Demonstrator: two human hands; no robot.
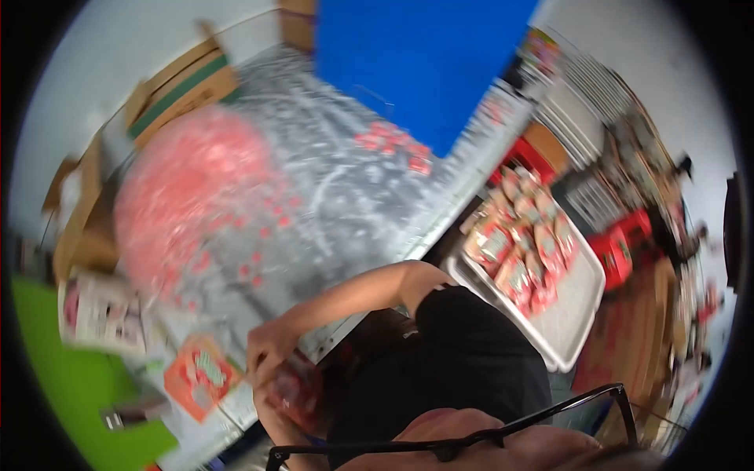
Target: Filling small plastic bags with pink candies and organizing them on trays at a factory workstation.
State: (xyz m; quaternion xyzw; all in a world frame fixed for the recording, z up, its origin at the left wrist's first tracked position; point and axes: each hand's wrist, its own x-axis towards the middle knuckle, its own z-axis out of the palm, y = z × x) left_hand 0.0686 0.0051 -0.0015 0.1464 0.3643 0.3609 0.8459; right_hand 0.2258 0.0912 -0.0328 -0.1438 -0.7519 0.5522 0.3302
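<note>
Both hands meet at the table's near left edge, around a clear plastic bag (297,390) with red contents. My right hand (271,343) reaches across from the right, its fingers bent and closed at the top of the bag. Below it, my left hand (265,386) grips the bag's side, partly covered by the right hand and the bag. Just left of the hands lies a flat orange-red printed packet (203,377). Beyond them, a large heap of small red wrapped pieces (196,180) spreads over the grey table (338,196); blur hides their detail.
A blue panel (416,63) rises at the table's far side, near a few clustered red pieces (393,144). Filled bags (526,235) lie in a white tray (577,314) at right. Cardboard boxes (184,86) stand far left. A white printed box (102,314) sits near a green surface (63,385).
</note>
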